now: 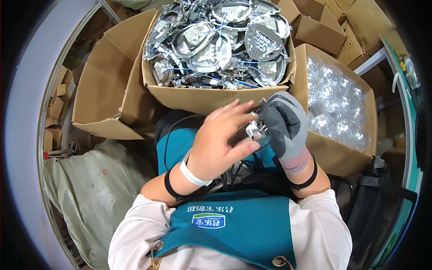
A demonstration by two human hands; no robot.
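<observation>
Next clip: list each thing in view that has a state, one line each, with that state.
left hand: bare, fingers closed on the small shiny metal part.
right hand: in a grey glove, gripping the same part from the other side.
small shiny metal part: held up between both hands, off any surface.
middle cardboard box: flaps open, heaped with silver reflector pieces.
right cardboard box: open, filled with clear plastic covers.
left cardboard box: open; contents not visible.

Grey glove on right hand (pixel 283 123), white wristband, black bands, teal apron, pale sleeves
</observation>
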